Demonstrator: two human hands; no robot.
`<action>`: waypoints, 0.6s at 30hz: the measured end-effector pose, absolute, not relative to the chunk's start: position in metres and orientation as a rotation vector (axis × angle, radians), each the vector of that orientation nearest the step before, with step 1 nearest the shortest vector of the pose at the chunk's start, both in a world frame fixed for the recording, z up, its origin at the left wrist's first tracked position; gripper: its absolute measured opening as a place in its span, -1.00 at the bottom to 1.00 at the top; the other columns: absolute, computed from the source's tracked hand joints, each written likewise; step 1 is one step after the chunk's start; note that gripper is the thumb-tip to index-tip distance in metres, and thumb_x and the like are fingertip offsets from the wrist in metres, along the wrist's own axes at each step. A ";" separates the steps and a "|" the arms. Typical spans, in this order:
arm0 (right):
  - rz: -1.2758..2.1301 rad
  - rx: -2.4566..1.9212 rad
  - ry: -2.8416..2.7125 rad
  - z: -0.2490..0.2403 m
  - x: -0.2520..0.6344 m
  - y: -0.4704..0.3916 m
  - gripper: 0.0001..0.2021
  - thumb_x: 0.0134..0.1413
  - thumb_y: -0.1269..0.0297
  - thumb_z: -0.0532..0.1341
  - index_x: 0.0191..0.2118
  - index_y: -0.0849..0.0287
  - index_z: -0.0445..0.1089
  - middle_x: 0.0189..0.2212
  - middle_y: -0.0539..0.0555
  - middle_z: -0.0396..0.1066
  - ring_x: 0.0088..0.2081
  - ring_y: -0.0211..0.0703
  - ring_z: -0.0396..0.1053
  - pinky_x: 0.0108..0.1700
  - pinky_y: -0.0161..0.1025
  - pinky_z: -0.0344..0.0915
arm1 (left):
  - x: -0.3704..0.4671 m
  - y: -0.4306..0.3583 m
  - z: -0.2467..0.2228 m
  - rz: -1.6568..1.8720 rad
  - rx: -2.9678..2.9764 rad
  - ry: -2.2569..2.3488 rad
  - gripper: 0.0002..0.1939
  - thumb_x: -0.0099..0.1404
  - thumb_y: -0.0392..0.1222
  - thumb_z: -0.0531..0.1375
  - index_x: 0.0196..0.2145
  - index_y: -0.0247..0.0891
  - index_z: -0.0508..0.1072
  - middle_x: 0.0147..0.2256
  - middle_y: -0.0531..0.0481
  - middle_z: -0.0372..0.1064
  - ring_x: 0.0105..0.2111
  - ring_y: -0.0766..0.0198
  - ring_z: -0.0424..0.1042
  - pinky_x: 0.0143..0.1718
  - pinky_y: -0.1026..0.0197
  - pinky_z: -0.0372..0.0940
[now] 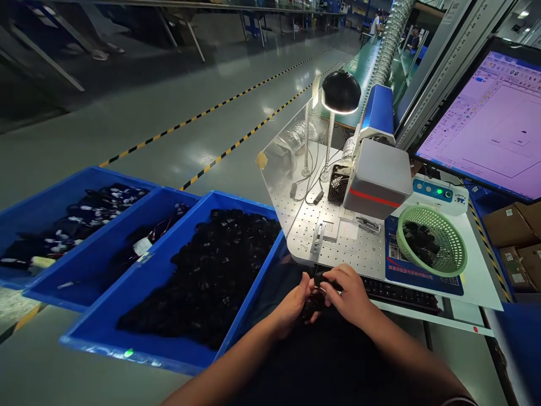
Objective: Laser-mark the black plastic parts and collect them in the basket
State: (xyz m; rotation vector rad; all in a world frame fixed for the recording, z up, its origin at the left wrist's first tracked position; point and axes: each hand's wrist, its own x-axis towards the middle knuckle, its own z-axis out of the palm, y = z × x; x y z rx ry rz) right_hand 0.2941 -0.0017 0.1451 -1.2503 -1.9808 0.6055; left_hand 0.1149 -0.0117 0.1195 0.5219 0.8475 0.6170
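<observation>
Taking the two hands as the clock's centre, the left hand (295,303) and the right hand (349,290) meet in front of the person's body, fingers drawn in narrowly around a small black part (320,278); fingers cover much of it, so whether it is one piece or more I cannot tell. Three blue bins (91,345) stand from 9 to 10 o'clock; the nearest bears a broad heap of black pieces (220,270), too many to count, while the other two carry dark items mixed with paler bits. Between 2 and 3 o'clock one green basket (454,248) holds a small clump of more black pieces, resting on one blue mat (399,270). One keyboard (401,295) lies at 3 o'clock. The work surface is one silvery perforated plate (355,248), dotted with regular holes, with one grey machine head (376,175) above it at 1 o'clock and one black-shaded lamp (341,93), lit, at 12. One monitor (486,118) glows at 2 o'clock, and at least three cardboard boxes (510,228) sit lower beyond the table. Beyond, a glossy grey floor (228,146) carries two yellow-and-black lines (245,139) at 11 o'clock; two people (375,23) appear small in the distance, past 12.
</observation>
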 end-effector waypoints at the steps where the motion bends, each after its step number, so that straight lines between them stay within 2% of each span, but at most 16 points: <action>1: 0.559 -1.298 -1.958 0.143 0.299 0.008 -0.89 0.26 0.30 0.22 -0.17 0.10 0.50 -0.35 0.06 0.43 -0.26 -0.12 0.38 -0.19 -0.18 0.34 | 0.110 -0.009 0.117 0.652 0.508 0.874 -0.37 0.23 0.38 0.13 -0.15 -0.30 0.44 -0.44 -0.06 0.42 -0.55 0.27 0.34 -0.59 0.27 0.09; 6: 0.333 -1.570 -1.828 0.126 0.328 0.072 -0.87 0.22 0.28 0.20 -0.24 0.13 0.50 -0.37 0.05 0.43 -0.30 -0.11 0.35 -0.15 -0.16 0.30 | 0.066 0.013 0.092 1.072 0.440 1.268 -0.56 0.12 0.07 0.28 -0.15 -0.29 0.41 -0.26 -0.09 0.49 -0.55 0.33 0.31 -0.58 0.27 0.07; 8: 0.317 -1.642 -1.819 0.119 0.335 0.095 -0.85 0.20 0.28 0.19 -0.21 0.14 0.52 -0.34 0.07 0.45 -0.28 -0.09 0.36 -0.13 -0.16 0.30 | 0.044 0.016 0.073 1.258 0.432 1.488 -0.59 0.08 0.01 0.28 -0.18 -0.27 0.39 -0.28 -0.03 0.48 -0.54 0.34 0.30 -0.56 0.26 0.10; 10: 0.323 -1.680 -1.824 0.113 0.337 0.112 -0.84 0.19 0.31 0.19 -0.20 0.15 0.53 -0.32 0.08 0.46 -0.27 -0.08 0.36 -0.12 -0.16 0.29 | 0.024 0.014 0.052 1.381 0.463 1.740 -0.62 0.09 0.01 0.26 -0.19 -0.24 0.39 -0.39 0.05 0.42 -0.54 0.33 0.29 -0.52 0.24 0.15; 13: 0.332 -1.705 -1.828 0.107 0.335 0.129 -0.85 0.19 0.35 0.19 -0.22 0.16 0.53 -0.29 0.10 0.45 -0.24 -0.09 0.36 -0.12 -0.17 0.28 | 0.005 0.002 0.026 1.298 0.608 2.020 -0.61 0.14 0.05 0.25 -0.14 -0.22 0.41 -0.52 0.12 0.32 -0.53 0.25 0.33 -0.44 0.17 0.23; 18: 0.346 -1.727 -1.803 0.100 0.333 0.138 -0.84 0.21 0.38 0.20 -0.16 0.19 0.53 -0.23 0.12 0.46 -0.19 -0.10 0.37 -0.08 -0.19 0.29 | 0.002 -0.009 0.012 1.192 0.718 2.166 -0.59 0.17 0.08 0.23 -0.13 -0.23 0.42 -0.55 0.12 0.31 -0.49 0.18 0.37 -0.32 0.09 0.28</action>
